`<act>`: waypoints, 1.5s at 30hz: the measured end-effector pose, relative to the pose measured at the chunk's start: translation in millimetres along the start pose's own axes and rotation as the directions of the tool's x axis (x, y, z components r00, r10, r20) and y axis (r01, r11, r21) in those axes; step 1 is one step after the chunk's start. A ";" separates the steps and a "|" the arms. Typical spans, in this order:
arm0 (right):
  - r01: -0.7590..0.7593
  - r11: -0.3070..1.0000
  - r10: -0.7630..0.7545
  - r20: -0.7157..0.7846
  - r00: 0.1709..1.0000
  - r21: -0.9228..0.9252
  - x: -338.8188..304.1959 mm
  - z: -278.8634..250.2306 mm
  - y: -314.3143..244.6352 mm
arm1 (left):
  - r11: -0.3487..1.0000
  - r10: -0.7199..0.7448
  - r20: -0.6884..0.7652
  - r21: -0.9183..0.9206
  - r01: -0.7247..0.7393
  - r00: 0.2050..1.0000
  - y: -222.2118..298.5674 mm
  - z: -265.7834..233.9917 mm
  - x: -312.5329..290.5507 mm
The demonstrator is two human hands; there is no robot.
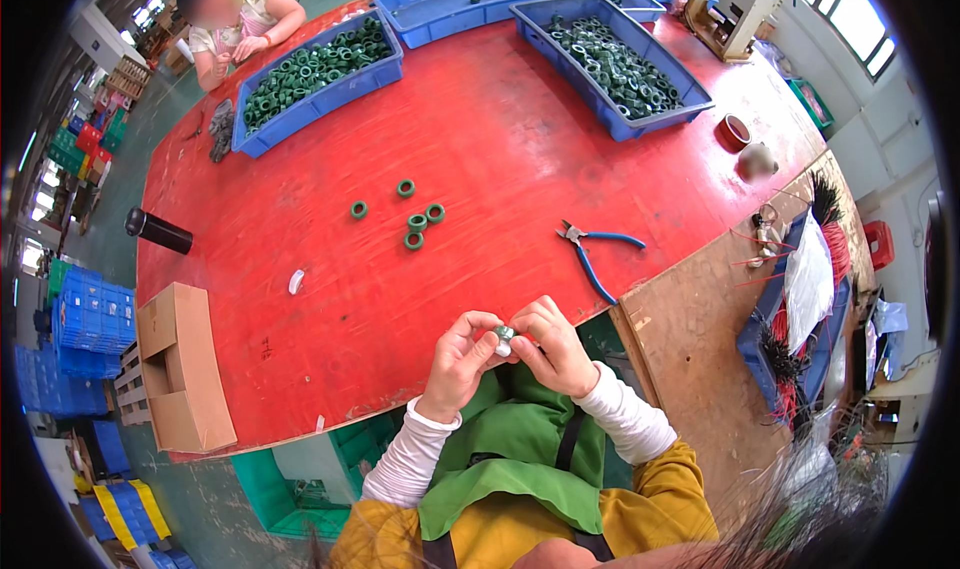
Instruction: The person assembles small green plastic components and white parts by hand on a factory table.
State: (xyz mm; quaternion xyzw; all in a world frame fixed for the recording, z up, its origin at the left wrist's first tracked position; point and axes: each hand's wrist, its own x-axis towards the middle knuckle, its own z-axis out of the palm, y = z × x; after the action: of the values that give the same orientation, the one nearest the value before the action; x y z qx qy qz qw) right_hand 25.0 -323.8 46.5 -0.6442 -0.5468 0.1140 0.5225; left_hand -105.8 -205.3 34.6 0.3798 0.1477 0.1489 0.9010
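Close to the table's near edge, my left hand (462, 365) and my right hand (554, 350) meet, fingertips pinched together on a small dark green ring (506, 332). Something whitish shows at the ring's lower side; its kind is too small to make out. Beyond my hands, several loose green rings (417, 223) lie on the red tabletop (330, 339), two or three of them touching. Diagonal cutters (590, 249) with blue handles rest to the right, jaws toward the far left. A small white curved piece (296, 282) lies to the left.
Blue trays of green rings stand at the far left (325, 108) and far right (665, 123), with another blue tray (430, 14) between. A black bottle (160, 231) and cardboard box (205, 379) line the left. Wires fill a blue bin (752, 334) at right. A person (255, 14) works across.
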 end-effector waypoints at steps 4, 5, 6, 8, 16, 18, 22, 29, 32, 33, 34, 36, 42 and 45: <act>-0.041 0.999 0.041 0.029 0.999 0.003 3.2 -5.1 0.9 | 0.999 -0.011 0.004 0.033 0.010 1.000 5.9 1.4 0.0; -0.039 0.999 0.039 0.030 0.999 0.003 6.1 -7.1 -2.9 | 1.000 0.016 0.004 0.014 -0.016 1.000 6.1 1.4 -0.1; 0.020 0.999 -0.022 -0.042 0.999 -0.038 9.7 -10.7 -9.6 | 1.000 0.018 0.003 0.014 -0.018 1.000 6.5 0.9 -0.3; 0.075 0.994 -0.084 -0.111 0.990 -0.084 11.5 -11.5 -13.5 | 1.000 0.000 -0.031 0.007 0.001 1.000 5.4 0.7 -0.5; 0.314 0.842 -0.448 -0.244 0.860 -0.438 5.9 14.5 -8.3 | 0.983 -0.005 -0.130 -0.182 -0.019 0.992 -13.2 0.3 3.9; 0.233 0.865 -0.395 -0.316 0.863 -0.445 10.2 8.0 -11.8 | 0.962 -0.040 -0.170 -0.274 -0.008 0.985 -17.4 -0.7 5.3; 0.139 0.918 -0.264 -0.312 0.913 -0.371 11.3 4.2 -12.7 | 0.956 0.002 -0.201 -0.287 -0.061 0.980 -14.3 4.3 7.9; 0.121 0.957 -0.206 -0.324 0.923 -0.263 -1.2 7.2 -14.1 | 0.960 0.069 -0.182 -0.254 -0.115 0.981 -17.1 9.1 5.9; 0.101 0.971 -0.174 -0.351 0.920 -0.216 7.8 -2.0 -8.9 | 0.984 0.125 -0.180 -0.104 -0.145 0.976 -11.3 15.7 5.8; 0.093 0.973 -0.164 -0.354 0.921 -0.209 9.8 -4.4 -7.1 | 0.984 0.123 -0.177 -0.104 -0.143 0.976 -9.9 17.0 5.5; 0.086 0.976 -0.154 -0.356 0.922 -0.200 12.9 -6.4 -5.1 | 0.988 0.128 -0.162 -0.060 -0.140 0.978 -8.2 17.4 4.4; 0.113 0.952 -0.212 -0.344 0.915 -0.285 23.6 -14.7 -8.4 | 0.991 0.132 -0.146 -0.015 -0.136 0.980 -5.5 17.2 2.3; 0.186 0.878 -0.309 -0.225 0.924 -0.442 30.2 -21.1 -5.9 | 0.987 0.109 -0.088 0.129 -0.097 0.990 1.8 16.2 -3.5; 0.174 0.878 -0.278 -0.179 0.944 -0.446 30.2 -22.0 -6.0 | 0.984 0.084 -0.052 0.160 -0.075 0.995 4.9 15.1 -3.2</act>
State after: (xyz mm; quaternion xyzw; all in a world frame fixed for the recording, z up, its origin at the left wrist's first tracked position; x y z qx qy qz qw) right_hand 48.7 -311.9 73.5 -0.6825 -0.5638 -0.1475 0.4411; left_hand -103.7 -212.9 48.6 0.4509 0.1702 0.1835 0.8568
